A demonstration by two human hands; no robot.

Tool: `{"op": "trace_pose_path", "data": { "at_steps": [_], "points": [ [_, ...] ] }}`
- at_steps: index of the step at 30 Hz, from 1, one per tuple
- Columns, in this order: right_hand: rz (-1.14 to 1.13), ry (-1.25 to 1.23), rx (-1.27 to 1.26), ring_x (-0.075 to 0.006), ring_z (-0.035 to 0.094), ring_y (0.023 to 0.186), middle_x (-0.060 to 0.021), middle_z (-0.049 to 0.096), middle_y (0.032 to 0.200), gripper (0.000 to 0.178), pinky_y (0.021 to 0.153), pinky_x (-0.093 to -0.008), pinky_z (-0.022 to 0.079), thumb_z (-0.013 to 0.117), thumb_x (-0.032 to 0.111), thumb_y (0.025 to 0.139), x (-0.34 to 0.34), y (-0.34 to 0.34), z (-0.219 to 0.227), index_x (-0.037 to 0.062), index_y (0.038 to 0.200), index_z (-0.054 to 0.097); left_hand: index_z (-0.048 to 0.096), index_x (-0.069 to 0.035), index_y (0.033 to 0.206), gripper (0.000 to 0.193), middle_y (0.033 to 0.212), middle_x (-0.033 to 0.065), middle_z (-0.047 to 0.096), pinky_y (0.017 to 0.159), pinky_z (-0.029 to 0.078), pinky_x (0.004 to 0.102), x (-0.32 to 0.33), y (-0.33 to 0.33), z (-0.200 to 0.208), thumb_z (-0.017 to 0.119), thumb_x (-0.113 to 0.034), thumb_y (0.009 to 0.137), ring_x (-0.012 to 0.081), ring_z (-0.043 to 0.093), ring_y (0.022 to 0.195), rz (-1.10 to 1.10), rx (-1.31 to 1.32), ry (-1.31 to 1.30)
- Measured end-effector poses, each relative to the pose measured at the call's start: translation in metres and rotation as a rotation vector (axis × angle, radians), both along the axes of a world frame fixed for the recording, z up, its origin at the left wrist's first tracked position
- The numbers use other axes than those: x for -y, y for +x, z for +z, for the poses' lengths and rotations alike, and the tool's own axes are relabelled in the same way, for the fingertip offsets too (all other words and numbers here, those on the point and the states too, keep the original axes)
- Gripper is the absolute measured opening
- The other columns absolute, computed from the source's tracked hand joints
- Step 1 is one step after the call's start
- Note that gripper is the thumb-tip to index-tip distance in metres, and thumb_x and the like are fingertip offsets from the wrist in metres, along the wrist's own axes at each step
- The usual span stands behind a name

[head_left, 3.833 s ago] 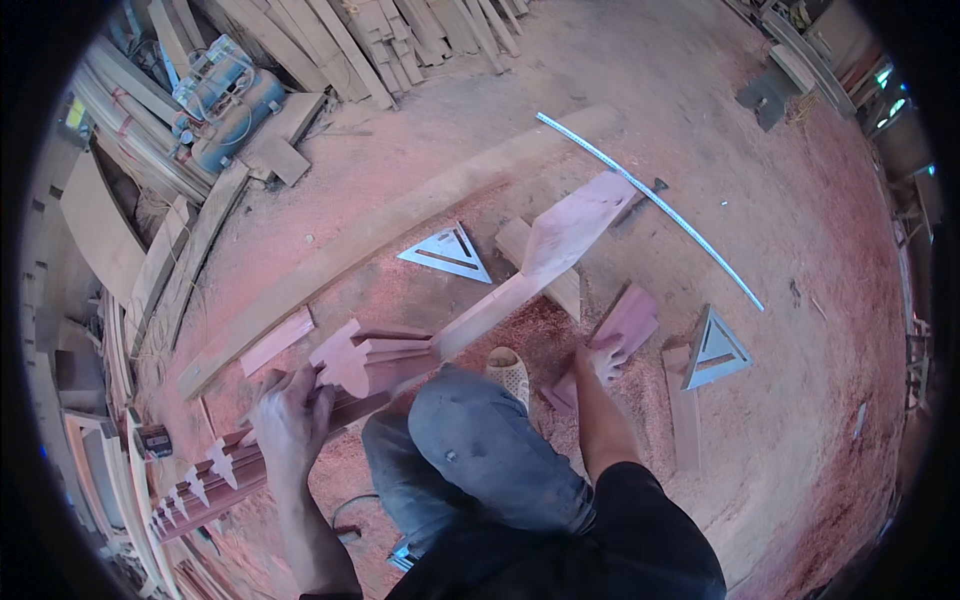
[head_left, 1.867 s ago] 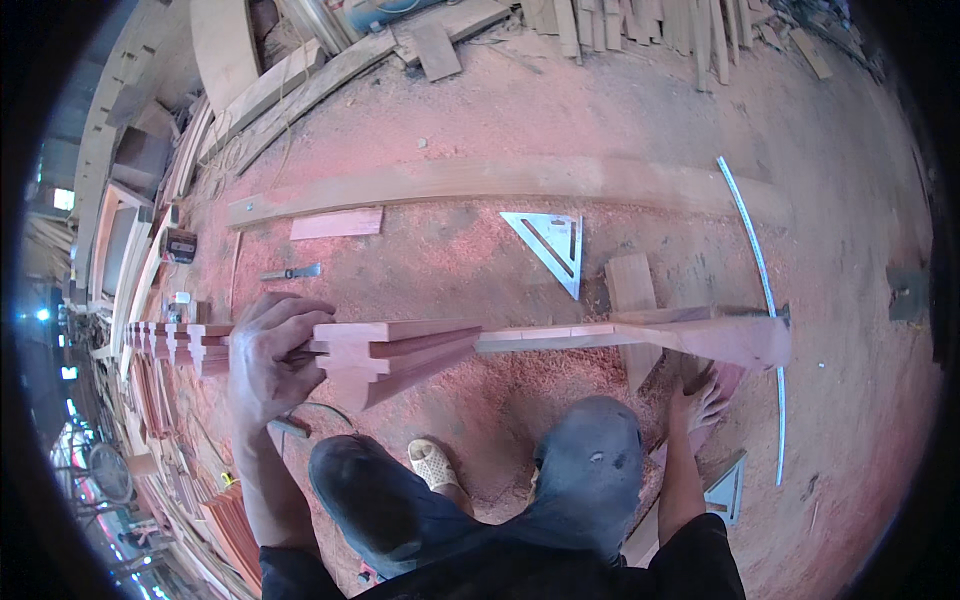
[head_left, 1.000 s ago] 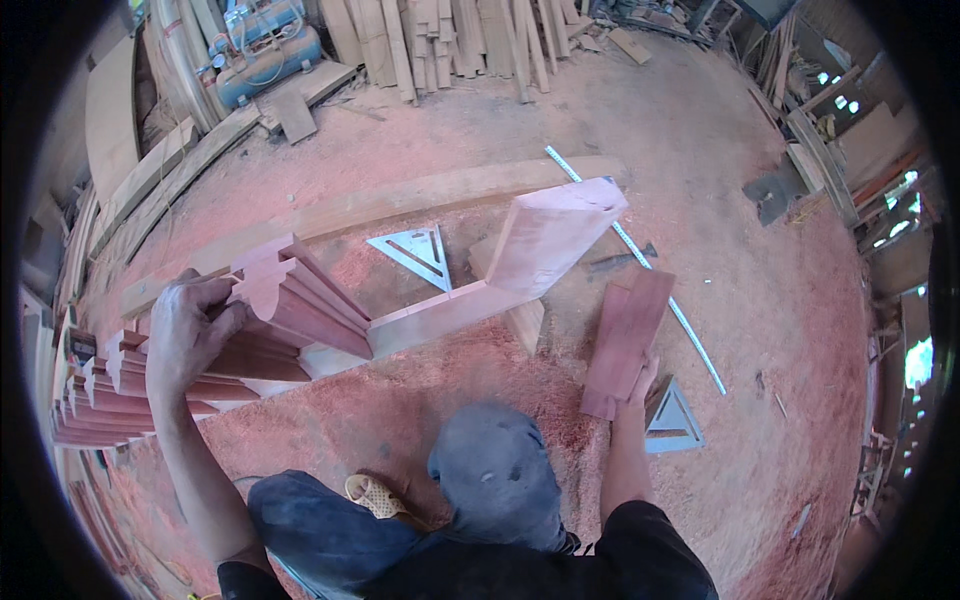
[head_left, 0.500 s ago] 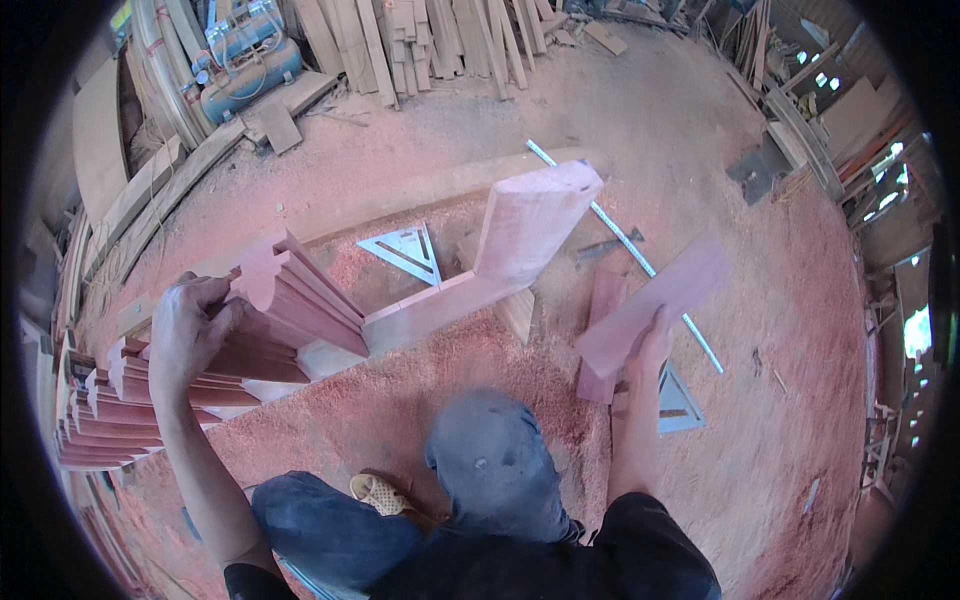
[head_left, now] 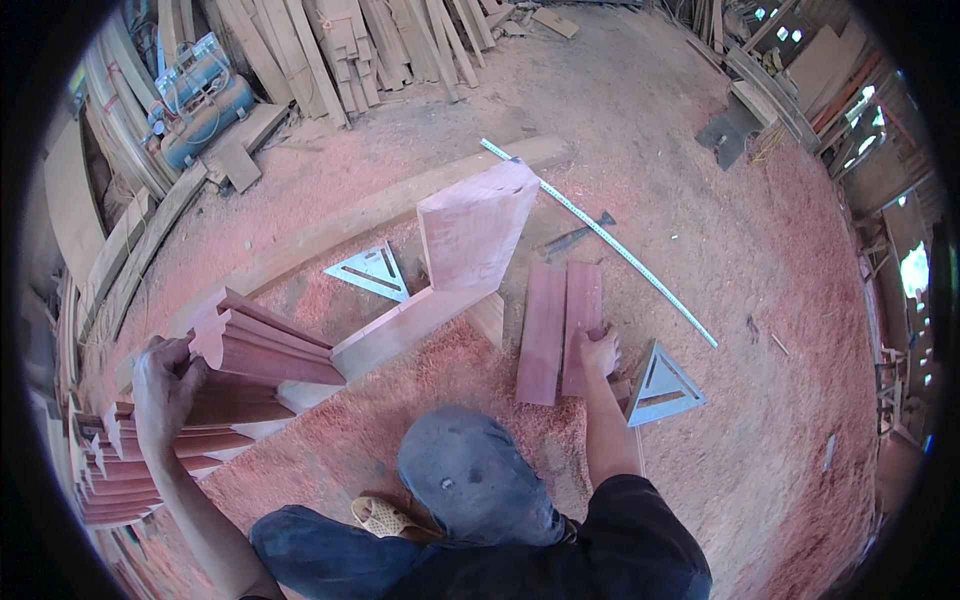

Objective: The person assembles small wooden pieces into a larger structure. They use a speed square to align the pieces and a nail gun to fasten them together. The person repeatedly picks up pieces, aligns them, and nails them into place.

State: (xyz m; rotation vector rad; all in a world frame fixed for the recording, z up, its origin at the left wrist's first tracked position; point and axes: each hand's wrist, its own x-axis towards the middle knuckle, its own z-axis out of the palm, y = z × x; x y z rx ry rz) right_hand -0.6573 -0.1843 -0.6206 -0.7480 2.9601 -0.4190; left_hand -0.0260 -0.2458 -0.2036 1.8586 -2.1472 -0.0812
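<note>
My left hand [head_left: 166,388] is closed round the top end of a grooved, reddish wooden moulding [head_left: 262,348]. That piece leans at the near end of a row of similar mouldings [head_left: 125,470] along a pale board [head_left: 400,325]. A wide, thick plank [head_left: 475,225] stands tilted up from the far end of the pale board. My right hand [head_left: 600,354] grips the right edge of a flat reddish board [head_left: 581,315], which lies beside a second flat reddish board [head_left: 541,335]. Near my right wrist sits a metal speed square [head_left: 660,390].
Another speed square [head_left: 375,272] rests behind the pale board. A long white ruler [head_left: 620,250] crosses the dusty floor, with a dark hammer-like tool [head_left: 580,233] near it. Farther back are an air compressor [head_left: 205,115] and leaning planks [head_left: 370,50].
My right hand has brought the flat reddish board down from a raised, slanted position to lie alongside the other one. My left hand keeps its hold on the moulding. The view has shifted slightly.
</note>
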Motion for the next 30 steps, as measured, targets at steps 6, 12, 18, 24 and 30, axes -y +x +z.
{"op": "trace_pose_path", "data": {
  "at_steps": [6, 12, 18, 24, 30],
  "points": [
    [0.121, -0.071, 0.400, -0.0475, 0.075, 0.115, -0.0268, 0.078, 0.121, 0.073, 0.098, -0.0549, 0.060, 0.090, 0.053, 0.080, 0.020, -0.037, 0.004, 0.0001, 0.128, 0.075, 0.069, 0.009, 0.087, 0.018, 0.071, 0.0215, 0.057, 0.073, 0.045, 0.0478, 0.001, 0.001, -0.001, 0.074, -0.007, 0.081, 0.0362, 0.054, 0.075, -0.017, -0.017, -0.008],
    [0.168, -0.623, 0.616, -0.0191, 0.072, 0.087, -0.0055, 0.078, 0.099, 0.047, 0.078, -0.0380, 0.058, 0.079, 0.040, 0.100, 0.011, -0.025, 0.051, -0.0050, 0.115, 0.079, 0.065, 0.007, 0.080, 0.020, 0.071, 0.0215, 0.058, 0.073, 0.045, 0.0493, 0.000, -0.001, 0.004, 0.075, -0.010, 0.079, 0.0382, 0.055, 0.076, -0.004, -0.029, 0.000],
    [0.062, -0.934, 0.807, -0.0131, 0.064, 0.087, 0.0024, 0.071, 0.092, 0.038, 0.082, -0.0317, 0.052, 0.071, 0.036, 0.110, 0.016, -0.005, 0.110, -0.0009, 0.112, 0.078, 0.062, 0.005, 0.078, 0.024, 0.072, 0.0215, 0.060, 0.072, 0.044, 0.0509, 0.002, -0.004, 0.005, 0.077, -0.014, 0.080, 0.0403, 0.054, 0.075, -0.054, -0.006, -0.012],
    [-0.214, -1.260, 1.376, -0.0202, 0.063, 0.077, -0.0050, 0.068, 0.109, 0.032, 0.071, -0.0344, 0.050, 0.057, 0.036, 0.115, 0.044, 0.022, 0.107, 0.0060, 0.119, 0.070, 0.065, 0.004, 0.080, 0.025, 0.075, 0.0222, 0.064, 0.073, 0.046, 0.0519, -0.003, -0.004, 0.006, 0.079, -0.017, 0.082, 0.0422, 0.059, 0.078, -0.059, -0.010, -0.038],
    [0.631, -1.765, 2.578, -0.0231, 0.056, 0.071, -0.0153, 0.062, 0.106, 0.038, 0.069, -0.0434, 0.048, 0.046, 0.032, 0.113, 0.055, 0.036, 0.113, 0.0018, 0.131, 0.059, 0.068, 0.002, 0.081, 0.024, 0.076, 0.0217, 0.066, 0.075, 0.049, 0.0515, -0.003, -0.003, 0.008, 0.081, -0.018, 0.081, 0.0428, 0.064, 0.083, -0.050, 0.014, -0.006]
  ]
}}
